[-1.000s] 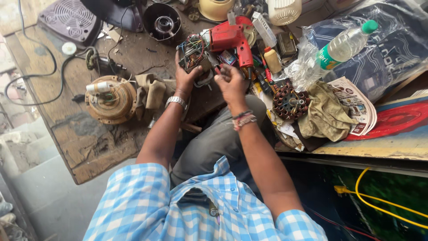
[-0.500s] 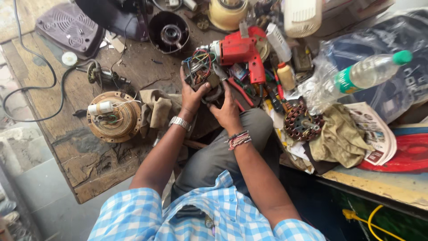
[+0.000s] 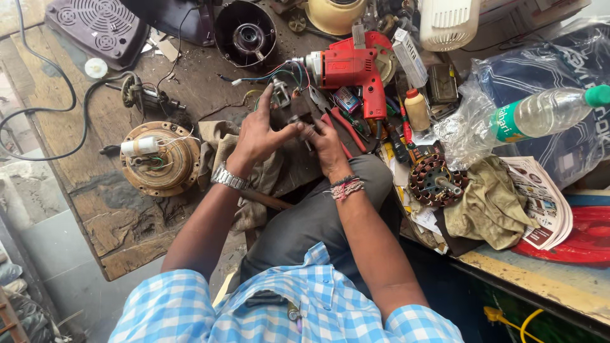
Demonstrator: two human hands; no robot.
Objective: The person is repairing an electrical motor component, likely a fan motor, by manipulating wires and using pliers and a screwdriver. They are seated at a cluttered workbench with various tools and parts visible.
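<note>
My left hand (image 3: 257, 134), with a metal watch on the wrist, and my right hand (image 3: 324, 145), with thread bands on the wrist, both grip a small dark motor part (image 3: 289, 114) with coloured wires, held over my knee. The hands hide most of the part. A red electric drill (image 3: 349, 68) lies just beyond my fingers. Red-handled pliers (image 3: 343, 130) lie beside my right hand.
A round fan motor (image 3: 160, 159) sits on the worn wooden board (image 3: 127, 228) at left, next to a beige cloth (image 3: 219, 149). A copper-wound stator (image 3: 435, 180), a rag, a plastic bottle (image 3: 540, 114), a magazine and small tools crowd the right side. A dark motor housing (image 3: 244, 32) is at the top.
My view has shifted and closed in on the bench. My hands have come down toward my knee with the wired part, and my fingers have shifted on it.
</note>
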